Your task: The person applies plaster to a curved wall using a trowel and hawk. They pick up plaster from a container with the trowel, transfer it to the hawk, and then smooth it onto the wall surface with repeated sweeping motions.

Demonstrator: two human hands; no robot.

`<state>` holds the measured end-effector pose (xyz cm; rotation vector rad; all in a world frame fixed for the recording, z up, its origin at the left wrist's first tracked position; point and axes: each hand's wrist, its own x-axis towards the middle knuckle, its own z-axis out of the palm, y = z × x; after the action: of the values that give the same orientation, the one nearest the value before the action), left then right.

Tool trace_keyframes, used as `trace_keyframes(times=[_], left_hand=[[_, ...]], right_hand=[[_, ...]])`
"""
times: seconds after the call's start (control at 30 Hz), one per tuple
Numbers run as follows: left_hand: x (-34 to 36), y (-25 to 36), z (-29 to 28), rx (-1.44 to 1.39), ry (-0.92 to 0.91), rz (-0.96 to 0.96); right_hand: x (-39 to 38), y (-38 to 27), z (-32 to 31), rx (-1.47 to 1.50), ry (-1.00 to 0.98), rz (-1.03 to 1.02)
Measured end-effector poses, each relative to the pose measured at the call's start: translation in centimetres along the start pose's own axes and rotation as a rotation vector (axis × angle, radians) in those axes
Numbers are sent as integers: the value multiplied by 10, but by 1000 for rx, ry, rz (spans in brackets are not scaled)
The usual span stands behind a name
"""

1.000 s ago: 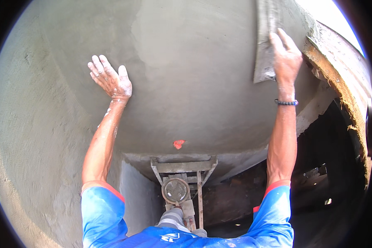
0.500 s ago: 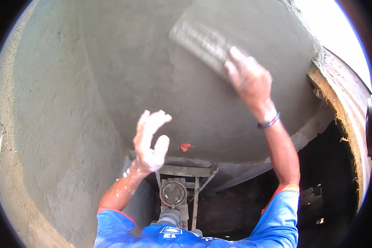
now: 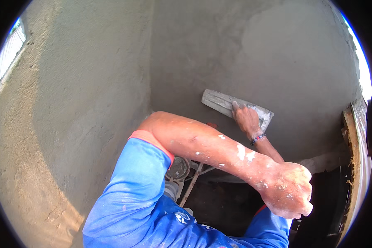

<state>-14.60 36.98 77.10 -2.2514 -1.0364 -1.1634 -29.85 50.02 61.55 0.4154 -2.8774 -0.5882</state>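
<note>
My right hand (image 3: 246, 119) is closed round the handle of a long, mortar-smeared plastering trowel (image 3: 221, 102). The trowel lies against the grey plastered wall (image 3: 293, 74) ahead of me, its blade slanting down to the right. Across my chest reaches my left arm, spotted with white splashes. My left hand (image 3: 287, 192) is a closed fist above my right upper arm, fingertips curled under, so whatever they grip, if anything, is hidden. Behind that forearm a small orange-red patch (image 3: 212, 125) on the wall partly shows.
A rough plastered wall (image 3: 87, 82) rises at the left and meets the front one in a corner. Below stand a round bucket (image 3: 178, 168) and a wooden frame (image 3: 191, 186), partly covered by my arm. At the right is a splintered wooden edge (image 3: 351, 140).
My left hand has swung from the left across my body to the right and closed. My right hand has brought the trowel lower on the wall. The view has turned left.
</note>
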Motion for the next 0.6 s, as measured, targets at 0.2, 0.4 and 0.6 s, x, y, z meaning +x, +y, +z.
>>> trace_keyframes(times=[0.2,0.4,0.6], left_hand=[[131,-59,157,108,-531,260],[200,-74,224,-46,-702,370],[188,-88,163,-73,-668,115]], right_hand=[[-111,0,19,320,-483,178],[-208,11,44,895,-347,343],[-278,37,68,1484,-216,589]])
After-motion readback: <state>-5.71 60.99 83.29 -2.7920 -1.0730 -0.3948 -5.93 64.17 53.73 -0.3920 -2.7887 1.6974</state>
